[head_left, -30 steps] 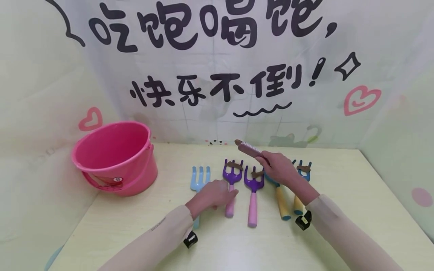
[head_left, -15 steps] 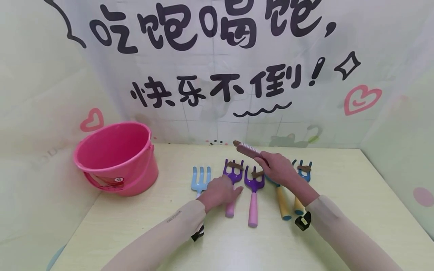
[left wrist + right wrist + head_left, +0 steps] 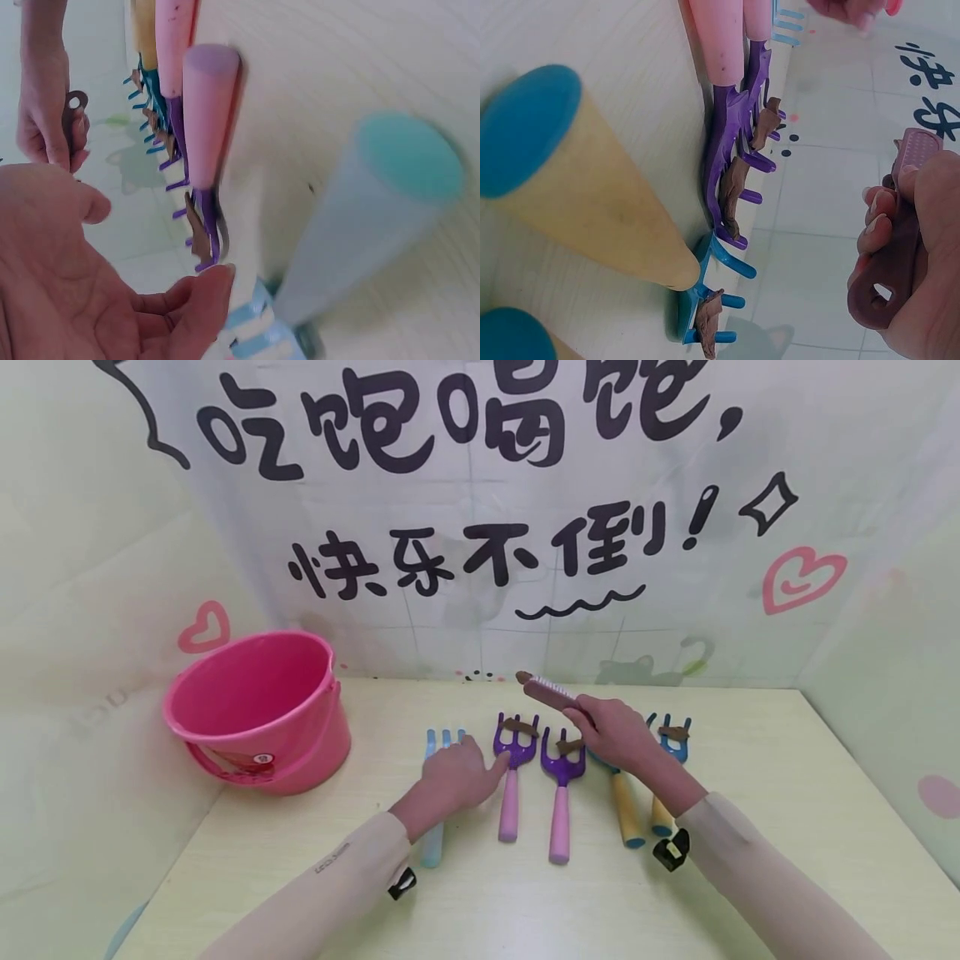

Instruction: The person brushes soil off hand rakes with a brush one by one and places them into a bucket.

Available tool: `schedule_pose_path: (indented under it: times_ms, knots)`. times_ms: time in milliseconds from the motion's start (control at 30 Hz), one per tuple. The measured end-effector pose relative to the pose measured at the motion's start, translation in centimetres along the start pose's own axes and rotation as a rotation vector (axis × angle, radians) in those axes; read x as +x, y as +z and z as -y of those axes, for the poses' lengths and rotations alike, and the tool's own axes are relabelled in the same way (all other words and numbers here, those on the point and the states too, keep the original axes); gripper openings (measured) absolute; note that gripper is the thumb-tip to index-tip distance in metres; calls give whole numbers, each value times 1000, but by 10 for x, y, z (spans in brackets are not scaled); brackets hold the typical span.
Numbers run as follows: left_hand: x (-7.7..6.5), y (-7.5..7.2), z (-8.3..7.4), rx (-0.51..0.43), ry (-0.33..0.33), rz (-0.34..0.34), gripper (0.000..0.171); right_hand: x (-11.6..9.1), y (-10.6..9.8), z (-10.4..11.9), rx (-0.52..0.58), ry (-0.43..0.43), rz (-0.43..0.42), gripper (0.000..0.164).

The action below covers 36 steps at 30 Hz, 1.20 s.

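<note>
My right hand (image 3: pixel 617 727) grips a brown brush (image 3: pixel 550 692) by its handle, raised above the table, its pale bristles up and a brown lump at its far end. My left hand (image 3: pixel 453 777) hovers over the light blue hand fork (image 3: pixel 432 847), fingers loosely bent around nothing; it hides the fork's middle. Its thumb overlaps the nearest purple fork (image 3: pixel 514 752), which has a brown strip (image 3: pixel 521 727) across its tines. Beside that lies a second purple fork (image 3: pixel 560 818) with another brown strip (image 3: pixel 570 746). Two yellow-handled blue forks (image 3: pixel 627 814) (image 3: pixel 663 818) lie partly under my right arm.
A pink bucket (image 3: pixel 330 752) stands at the left of the pale wooden table (image 3: pixel 375 860). Behind the table hangs a white printed sheet (image 3: pixel 450 635). The rightmost blue fork also carries a brown strip (image 3: pixel 674 732).
My left hand first shifted right over the nearest purple fork's handle, then moved back left over the light blue fork. The right hand and brush stay nearly still.
</note>
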<state>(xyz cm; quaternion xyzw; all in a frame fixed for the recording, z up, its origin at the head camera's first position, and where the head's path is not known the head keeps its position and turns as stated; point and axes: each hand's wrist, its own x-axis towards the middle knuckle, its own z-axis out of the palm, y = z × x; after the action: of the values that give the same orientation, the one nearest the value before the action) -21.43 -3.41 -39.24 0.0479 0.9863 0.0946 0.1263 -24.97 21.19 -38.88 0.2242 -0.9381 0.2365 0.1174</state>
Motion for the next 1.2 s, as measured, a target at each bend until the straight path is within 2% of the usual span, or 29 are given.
schedule_pose_path:
  times_ms: [100,200,333,500,633,767,867,933,1000,1100,1200]
  knots:
    - [-8,-2,15,48,-39,-2,70,0,0,0,-8,2,4,20]
    - [-16,1,27,96,-45,30,56,0,0,0,-14,9,1,21]
    - [-20,6,39,137,-21,75,47,0,0,-1,-4,2,5,21]
    - [-14,11,51,135,21,57,24,0,1,-3,-13,10,10,21]
    - [-13,4,62,105,64,46,22,-1,0,-3,-16,20,11,21]
    - [-23,-22,74,55,117,8,25,-2,-2,-3,-2,22,10,21]
    - [-36,-52,83,29,160,-57,22,-4,-6,-4,3,30,8,21]
    - [-46,-73,90,20,162,-89,20,-5,-7,-5,3,34,11,21]
    - [-54,-96,98,44,162,-121,22,-7,-8,-6,-1,30,9,21]
    - [-66,-128,110,39,104,-125,23,-10,-9,-8,5,29,6,22]
    - [-76,-157,127,65,73,-153,22,-11,-10,-9,15,29,7,22]
